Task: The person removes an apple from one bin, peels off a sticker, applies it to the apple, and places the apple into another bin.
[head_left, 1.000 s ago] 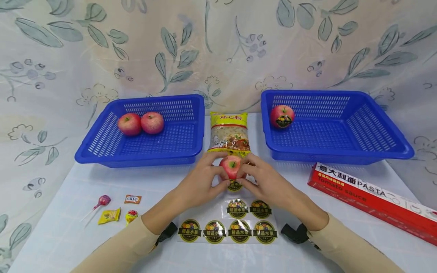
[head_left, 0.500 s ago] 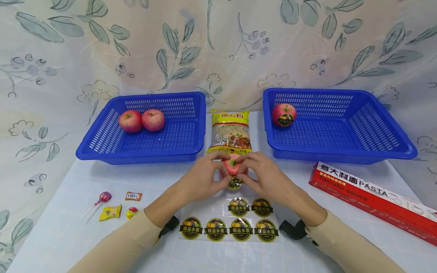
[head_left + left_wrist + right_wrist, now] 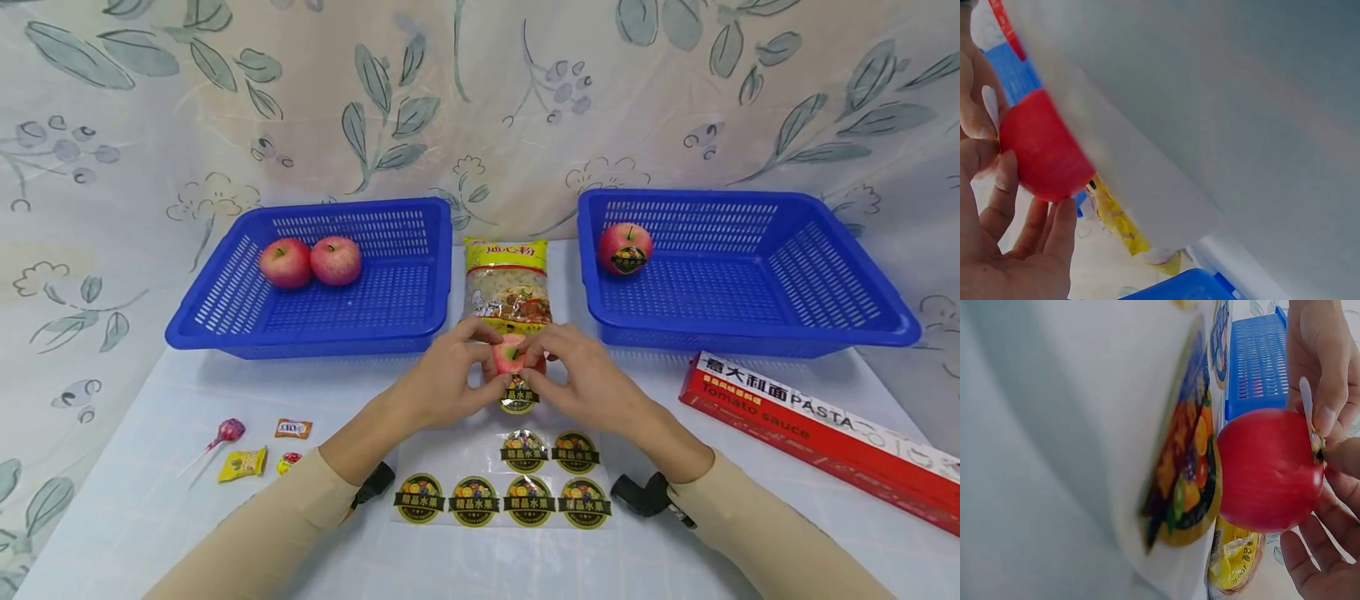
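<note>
Both hands hold one apple [image 3: 511, 357] at table centre, just near of the pasta bag [image 3: 507, 283], above the sticker sheet [image 3: 501, 487]. The left hand [image 3: 442, 379] curls round its left side; the right hand [image 3: 583, 379] pinches a sticker [image 3: 518, 394] against its near face. Best to steady the apple and smooth the sticker outward from its middle, avoiding creases.

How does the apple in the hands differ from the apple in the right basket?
The held apple is gripped by the left hand and right hand over the table; the basket apple sits untouched in the right basket. The sticker hangs partly off the held apple's lower edge; the basket apple's sticker lies flat on its front. Both are red, with the same round fruit label.
</note>
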Available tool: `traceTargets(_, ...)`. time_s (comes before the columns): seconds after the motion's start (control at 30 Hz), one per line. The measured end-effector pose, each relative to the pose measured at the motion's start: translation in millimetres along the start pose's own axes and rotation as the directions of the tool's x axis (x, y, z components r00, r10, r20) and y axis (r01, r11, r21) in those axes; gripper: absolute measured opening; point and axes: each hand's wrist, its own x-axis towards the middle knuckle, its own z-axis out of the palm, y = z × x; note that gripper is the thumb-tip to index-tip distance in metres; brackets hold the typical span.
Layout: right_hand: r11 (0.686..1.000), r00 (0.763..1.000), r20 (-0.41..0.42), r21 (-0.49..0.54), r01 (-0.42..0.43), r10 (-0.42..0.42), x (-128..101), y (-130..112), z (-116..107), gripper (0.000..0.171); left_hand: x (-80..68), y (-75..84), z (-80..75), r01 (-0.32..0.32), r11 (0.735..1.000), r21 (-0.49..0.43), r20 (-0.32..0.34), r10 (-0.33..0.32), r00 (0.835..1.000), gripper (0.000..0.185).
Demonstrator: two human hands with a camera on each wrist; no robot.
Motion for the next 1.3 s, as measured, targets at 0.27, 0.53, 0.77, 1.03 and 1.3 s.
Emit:
traceTargets(0.27,1.000,0.997,0.081,0.027,-0.013,0.011,0,5,-2,0.039,0.6,-1.9,1.3,0.038,0.999,0.012,0.074,-0.039,0.996,0.027)
traceTargets(0.53,1.000,0.983,0.184,-0.005,0.025,-0.023,6,8,-6,0.045,2.6,1.0,-3.2,0.022,0.997,0.077,0.109,-0.030,0.994,0.034)
traceTargets(0.77,0.997,0.977,0.198,0.000,0.076,-0.074,9,11,-8,0.050,5.0,-0.8,-6.2,0.017,0.995,0.100,0.157,-0.033,0.987,0.035)
traceTargets(1.03,0.990,0.972,0.205,-0.054,0.131,-0.117,12,14,-5,0.053,8.6,-2.3,-6.6,-0.004,0.986,0.170,0.180,-0.027,0.983,0.041)
traceTargets(1.3,0.993,0.975,0.221,-0.109,0.048,-0.023,12,13,-4,0.075,10.4,-1.5,-4.6,-0.039,0.978,0.203,0.166,0.006,0.986,0.047)
